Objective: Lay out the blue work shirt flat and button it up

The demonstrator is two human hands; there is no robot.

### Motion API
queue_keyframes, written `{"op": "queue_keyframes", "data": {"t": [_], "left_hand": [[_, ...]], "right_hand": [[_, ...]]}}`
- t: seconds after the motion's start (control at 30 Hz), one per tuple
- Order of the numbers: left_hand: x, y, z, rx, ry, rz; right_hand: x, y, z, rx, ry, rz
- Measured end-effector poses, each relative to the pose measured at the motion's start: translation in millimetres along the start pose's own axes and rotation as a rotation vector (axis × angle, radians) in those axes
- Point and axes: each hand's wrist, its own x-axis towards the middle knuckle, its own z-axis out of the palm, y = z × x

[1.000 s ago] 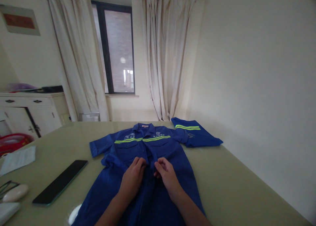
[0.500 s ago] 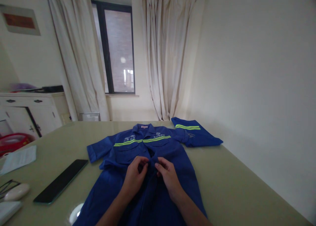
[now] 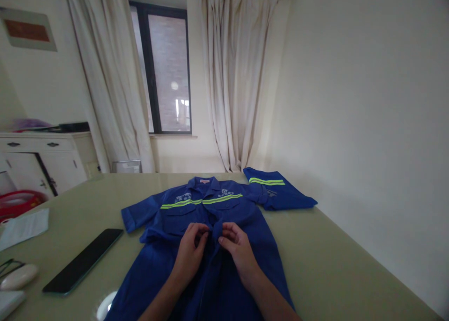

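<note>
A blue short-sleeved work shirt (image 3: 261, 251) lies front up on the table, collar away from me, with a yellow-green reflective stripe across the chest. My left hand (image 3: 192, 248) pinches one edge of its front opening. On the other side of the opening, my right hand (image 3: 238, 248) grips the facing edge between thumb and fingers. The cloth between both hands is raised a little. Any button under the fingertips is too small to make out. Beyond the right sleeve lies a folded blue garment (image 3: 291, 197) with a similar stripe.
On the greenish table (image 3: 336, 265), a long black slab-like object (image 3: 84, 260) lies left of the shirt. Farther left are a paper sheet (image 3: 24, 227), a pale computer mouse (image 3: 19, 277) and dark-framed glasses (image 3: 9, 266). A wall (image 3: 379, 148) borders the right side.
The right fingers have shifted slightly left and lifted the placket edge a little, closing the gap between the hands. The view has moved slightly.
</note>
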Motion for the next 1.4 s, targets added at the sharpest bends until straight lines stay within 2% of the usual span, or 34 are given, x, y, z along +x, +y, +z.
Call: {"op": "queue_keyframes", "data": {"t": [0.07,0.13,0.2,0.3,0.43,0.6,0.77,0.93,1.1,1.4], "left_hand": [[-3.4,9.1,-2.6,0.045,-0.013,0.071],[-8.1,17.6,-3.5,0.089,-0.09,0.134],[-12.4,23.0,-1.9,0.118,-0.168,0.136],[-15.1,23.8,3.4,0.1,-0.198,0.042],[-11.0,15.6,8.3,-0.089,-0.221,-0.074],[-2.7,0.5,11.5,-0.301,-0.245,-0.182],[0.6,-10.7,15.5,-0.482,-0.243,-0.321],[-3.3,-14.6,16.0,-0.692,-0.107,-0.483],[-3.9,-5.1,13.1,-0.865,-0.182,-0.519],[-4.3,3.8,13.0,-0.897,-0.11,-0.59]], "right_hand": [[-0.6,-0.9,0.5,-0.003,0.025,-0.026],[-1.3,-1.7,0.6,-0.008,0.05,-0.054],[-2.0,-1.9,0.4,-0.016,0.072,-0.067],[-1.9,-1.3,-0.1,-0.009,0.085,-0.054],[0.9,-1.1,-1.7,0.036,0.066,-0.001],[3.2,-2.4,-4.5,-0.139,0.055,-0.034],[-2.2,-2.2,-3.1,-0.399,-0.01,-0.191],[-7.3,-5.3,-1.8,-0.529,-0.014,-0.244],[-9.0,-6.0,-1.7,-0.576,-0.039,-0.28],[-11.8,-7.0,0.9,-0.605,-0.034,-0.276]]}}
